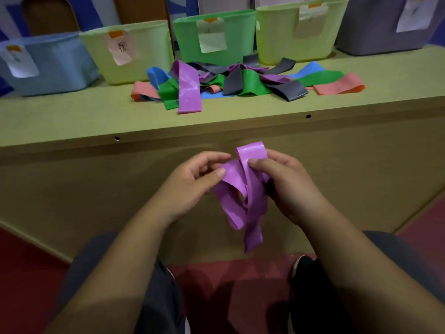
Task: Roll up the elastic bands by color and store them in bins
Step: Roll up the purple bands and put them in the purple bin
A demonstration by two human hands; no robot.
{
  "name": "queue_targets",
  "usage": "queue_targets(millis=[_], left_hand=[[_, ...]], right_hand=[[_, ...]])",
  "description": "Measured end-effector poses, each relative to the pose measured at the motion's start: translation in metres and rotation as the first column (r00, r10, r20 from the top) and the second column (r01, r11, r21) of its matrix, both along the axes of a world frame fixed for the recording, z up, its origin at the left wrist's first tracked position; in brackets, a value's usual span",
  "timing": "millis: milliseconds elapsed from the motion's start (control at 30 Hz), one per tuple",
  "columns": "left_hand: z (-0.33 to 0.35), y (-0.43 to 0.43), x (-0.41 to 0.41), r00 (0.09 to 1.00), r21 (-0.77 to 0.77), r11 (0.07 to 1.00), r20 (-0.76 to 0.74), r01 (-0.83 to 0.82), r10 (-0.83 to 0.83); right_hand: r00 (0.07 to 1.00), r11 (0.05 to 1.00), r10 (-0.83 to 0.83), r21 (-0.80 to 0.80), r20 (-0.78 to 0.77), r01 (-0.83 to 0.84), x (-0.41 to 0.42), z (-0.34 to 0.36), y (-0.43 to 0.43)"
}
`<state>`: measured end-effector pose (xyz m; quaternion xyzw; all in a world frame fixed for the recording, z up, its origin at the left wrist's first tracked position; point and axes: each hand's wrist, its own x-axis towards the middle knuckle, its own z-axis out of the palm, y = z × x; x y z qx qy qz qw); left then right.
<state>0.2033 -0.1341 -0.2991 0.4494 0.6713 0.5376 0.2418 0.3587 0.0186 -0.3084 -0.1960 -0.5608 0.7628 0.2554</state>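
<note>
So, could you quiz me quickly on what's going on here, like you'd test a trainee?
1. The band pinched by the left hand and right hand is: A) green, B) purple, C) blue?
2. True or false: the pile of loose bands lies on the floor.
3. How many bins stand behind the pile?
Key: 1. B. 2. False, it lies on the shelf. 3. Five.
</note>
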Motion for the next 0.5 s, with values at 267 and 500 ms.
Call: queue_targets(millis=[267, 500], left_hand=[[-0.019, -0.009, -0.016, 0.848, 0.144, 0.957, 0.510, -0.250, 0.144], [-0.038, -0.014, -0.027, 0.791, 0.052, 0.938, 0.555, -0.343, 0.258]], right_hand=[[0.990, 0.997, 0.079, 0.009, 0.120, -0.081, -0.012, -0.010, -0.008], [0.971, 0.974, 0.201, -0.133, 0.128, -0.184, -0.023, -0.019, -0.014]])
